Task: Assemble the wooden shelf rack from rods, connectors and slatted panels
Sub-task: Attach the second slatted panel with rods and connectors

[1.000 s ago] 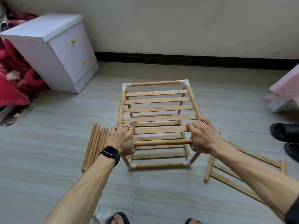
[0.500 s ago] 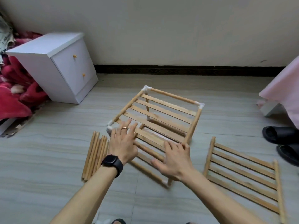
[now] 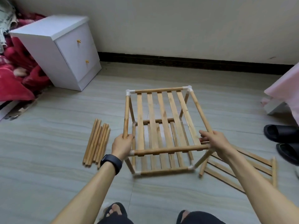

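A two-tier wooden shelf rack (image 3: 163,117) stands on the floor in the middle, its rods joined by white connectors (image 3: 189,88) at the corners, with slatted panels on both tiers. My left hand (image 3: 123,144), a black watch on its wrist, grips the near left corner of the top tier. My right hand (image 3: 213,141) grips the near right corner of the same tier. A bundle of loose rods (image 3: 97,143) lies on the floor left of the rack. A spare slatted panel (image 3: 249,168) lies flat to the right, partly hidden by my right forearm.
A white two-drawer cabinet (image 3: 68,50) stands at the back left beside red bedding (image 3: 14,78). Black slippers (image 3: 284,143) lie at the right edge, near a pink object (image 3: 284,89). My feet in dark sandals (image 3: 116,214) are at the bottom. A wall runs behind.
The rack has been turned about a quarter turn, so its slats now run away from me, and it stands level. Both hands went from flat on the slats to gripping the near top corners.
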The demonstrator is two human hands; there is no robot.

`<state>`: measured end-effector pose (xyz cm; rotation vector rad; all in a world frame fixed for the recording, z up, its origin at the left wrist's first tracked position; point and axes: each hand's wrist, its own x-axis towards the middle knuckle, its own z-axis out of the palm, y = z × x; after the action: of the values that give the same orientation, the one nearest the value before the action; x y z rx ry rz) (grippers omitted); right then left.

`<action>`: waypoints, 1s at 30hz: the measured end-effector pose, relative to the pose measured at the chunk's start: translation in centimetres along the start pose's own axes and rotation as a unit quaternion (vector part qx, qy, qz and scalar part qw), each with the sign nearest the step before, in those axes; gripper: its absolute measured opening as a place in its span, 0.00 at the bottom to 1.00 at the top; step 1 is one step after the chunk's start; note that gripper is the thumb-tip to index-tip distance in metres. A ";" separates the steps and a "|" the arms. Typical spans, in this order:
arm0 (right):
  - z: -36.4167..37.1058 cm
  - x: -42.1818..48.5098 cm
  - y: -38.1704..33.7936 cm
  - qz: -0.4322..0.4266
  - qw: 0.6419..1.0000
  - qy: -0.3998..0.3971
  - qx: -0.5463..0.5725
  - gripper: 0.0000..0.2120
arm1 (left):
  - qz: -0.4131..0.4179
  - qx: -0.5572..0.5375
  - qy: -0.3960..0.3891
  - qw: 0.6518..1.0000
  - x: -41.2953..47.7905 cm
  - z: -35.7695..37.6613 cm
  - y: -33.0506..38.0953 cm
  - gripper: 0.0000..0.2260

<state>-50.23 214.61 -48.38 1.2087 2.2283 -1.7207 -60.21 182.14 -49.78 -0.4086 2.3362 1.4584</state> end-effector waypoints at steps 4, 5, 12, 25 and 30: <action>1.4 0.1 0.7 -0.053 0.991 0.057 -0.109 0.14 | 0.040 0.171 0.059 0.983 1.2 0.2 -0.1 0.08; 1.9 0.2 0.8 -0.059 0.983 0.088 -0.148 0.14 | 0.047 0.222 0.089 0.970 1.4 0.3 0.1 0.08; 3.5 0.7 1.5 -0.070 0.959 0.161 -0.220 0.05 | 0.048 0.290 0.154 0.943 2.0 0.5 1.0 0.11; 5.5 -0.7 -1.7 -0.278 0.823 0.038 -0.493 0.36 | 0.288 0.523 -0.035 0.801 2.4 -2.1 1.5 0.33; 8.5 1.3 -1.8 -0.252 0.792 0.021 -0.556 0.39 | 0.274 0.567 -0.046 0.775 3.1 -1.8 0.8 0.32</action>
<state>-55.49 207.99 -50.76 0.3554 2.9310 -0.1255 -63.59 180.64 -49.81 0.7002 2.8227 -0.0395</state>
